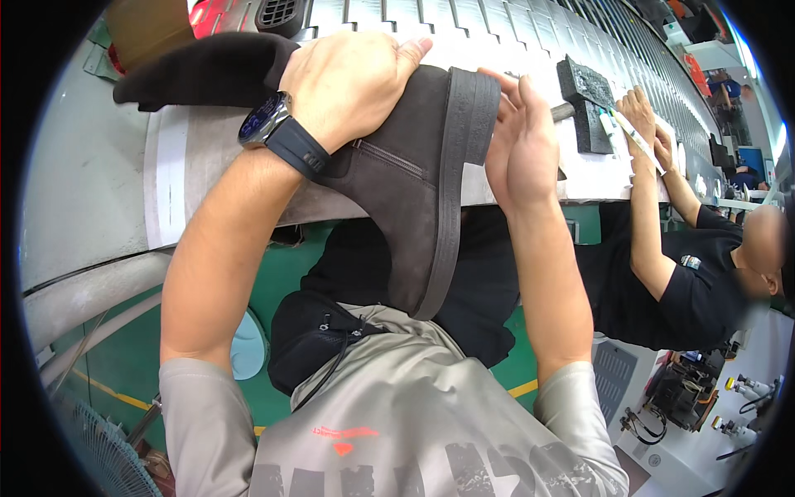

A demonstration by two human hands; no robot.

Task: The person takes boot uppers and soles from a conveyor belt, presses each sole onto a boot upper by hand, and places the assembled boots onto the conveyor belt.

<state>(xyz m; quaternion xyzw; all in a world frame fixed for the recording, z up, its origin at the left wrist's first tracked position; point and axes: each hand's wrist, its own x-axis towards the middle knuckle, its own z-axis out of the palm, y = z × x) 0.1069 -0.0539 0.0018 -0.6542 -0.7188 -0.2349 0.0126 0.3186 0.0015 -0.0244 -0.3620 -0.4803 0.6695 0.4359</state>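
A dark brown suede boot [406, 199] is held on its side above the table edge. Its toe points down toward my lap, and its thick sole [451, 190] faces right. My left hand [352, 87], with a watch on the wrist, is closed around the boot near the ankle, above a short side zip [389, 159]. What appears to be the boot's shaft [207, 70] stretches out to the left beyond that hand. My right hand [523, 145] is at the heel [480, 116], fingers extended with the tips against or just behind it; the contact is partly hidden.
Slatted metal conveyor [497, 25] runs along the far side of the table. Black rough blocks [592, 124] lie right of my right hand, beside a co-worker's hands [642, 120] and a white pen-like tool [636, 137]. A fan [103, 443] stands at lower left.
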